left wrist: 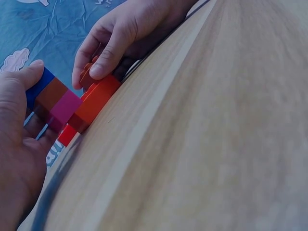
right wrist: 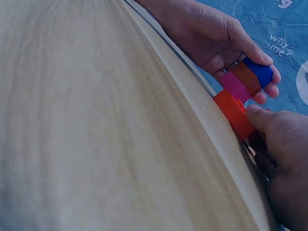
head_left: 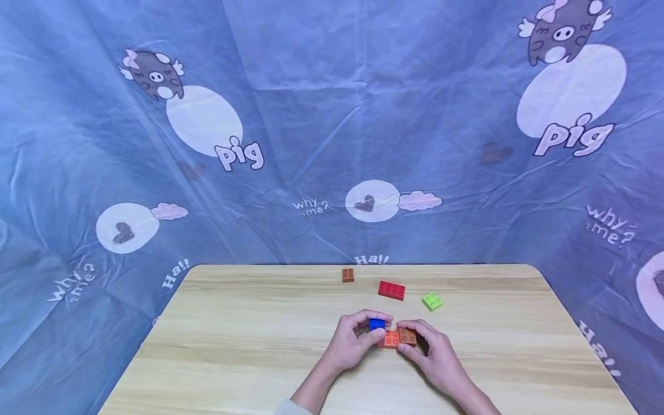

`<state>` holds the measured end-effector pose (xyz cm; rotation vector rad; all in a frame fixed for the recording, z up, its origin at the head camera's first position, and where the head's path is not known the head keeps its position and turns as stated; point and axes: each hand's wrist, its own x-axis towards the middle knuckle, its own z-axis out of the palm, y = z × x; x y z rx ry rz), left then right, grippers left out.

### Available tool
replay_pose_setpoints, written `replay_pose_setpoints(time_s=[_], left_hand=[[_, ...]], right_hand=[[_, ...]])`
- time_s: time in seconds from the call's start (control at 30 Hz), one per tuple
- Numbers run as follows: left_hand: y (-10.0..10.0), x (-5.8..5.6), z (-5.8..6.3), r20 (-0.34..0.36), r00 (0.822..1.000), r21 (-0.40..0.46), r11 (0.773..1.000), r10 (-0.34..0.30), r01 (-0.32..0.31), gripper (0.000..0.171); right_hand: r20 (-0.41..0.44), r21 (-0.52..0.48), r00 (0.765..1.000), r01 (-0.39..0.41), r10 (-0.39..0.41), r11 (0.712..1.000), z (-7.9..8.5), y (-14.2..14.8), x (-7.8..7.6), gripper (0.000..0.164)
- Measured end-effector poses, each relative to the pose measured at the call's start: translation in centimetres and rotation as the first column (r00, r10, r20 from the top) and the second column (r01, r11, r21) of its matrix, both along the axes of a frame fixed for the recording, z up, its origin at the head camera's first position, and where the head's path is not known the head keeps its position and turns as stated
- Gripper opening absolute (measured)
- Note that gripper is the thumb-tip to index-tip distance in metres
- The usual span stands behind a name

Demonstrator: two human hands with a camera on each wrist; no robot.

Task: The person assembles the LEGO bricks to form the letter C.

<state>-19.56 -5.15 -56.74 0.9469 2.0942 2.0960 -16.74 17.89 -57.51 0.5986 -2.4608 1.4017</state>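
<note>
Grips blue-topped stack [left wrist: 53, 94] with left hand [head_left: 353, 343], brown brick [head_left: 408, 336] with right hand [head_left: 437, 353], both against orange brick [head_left: 392, 340]; appears part-built; leaves three loose bricks [head_left: 391, 290] toward worktop's [head_left: 233, 334] far edge.

The head camera faces forward and down over the surface [head_left: 233, 346], set farther back. Both wrist cameras sit low and close, sharing the orange brick [left wrist: 98, 103] and brick stack [left wrist: 52, 95].

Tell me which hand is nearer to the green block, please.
Right: the green block is just beyond the right hand; the left hand is farther away, toward the left.
</note>
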Motion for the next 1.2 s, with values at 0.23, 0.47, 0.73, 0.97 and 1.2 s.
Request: replay_pose_setpoints(time_s=[0.23, 0.47, 0.73, 0.97, 1.2], left_hand=[[-0.2, 0.2, 0.0, 0.014, 1.0, -0.025, 1.0, 0.01, -0.01, 0.028], [-0.1, -0.2, -0.5, -0.094, 0.995, -0.052, 0.998, 0.024, -0.03, 0.03], [-2.4, -2.8, -0.7, -0.081, 0.98, -0.018, 0.983, 0.181, -0.183, 0.05], [-4.6, -5.6, -0.7, -0.081, 0.898, -0.062, 0.897, 0.432, -0.437, 0.055], [-5.9, -7.4, -0.7, -0.116, 0.835, -0.056, 0.835, 0.539, -0.547, 0.053]], right_hand=[[-0.014, -0.005, 1.0, -0.009, 0.009, 1.0, 0.0, -0.1, 0.1, 0.042], [-0.007, -0.001, 1.0, 0.003, -0.003, 1.0, 0.1, 0.0, 0.1, 0.042], [0.014, 0.012, 1.0, 0.025, -0.025, 1.0, 0.4, -0.2, 0.4, 0.041], [0.044, 0.01, 0.998, 0.032, -0.033, 0.999, 0.3, -0.3, 0.7, 0.04], [0.05, 0.009, 0.998, 0.035, -0.035, 0.999, 0.2, -0.4, 0.8, 0.041]])
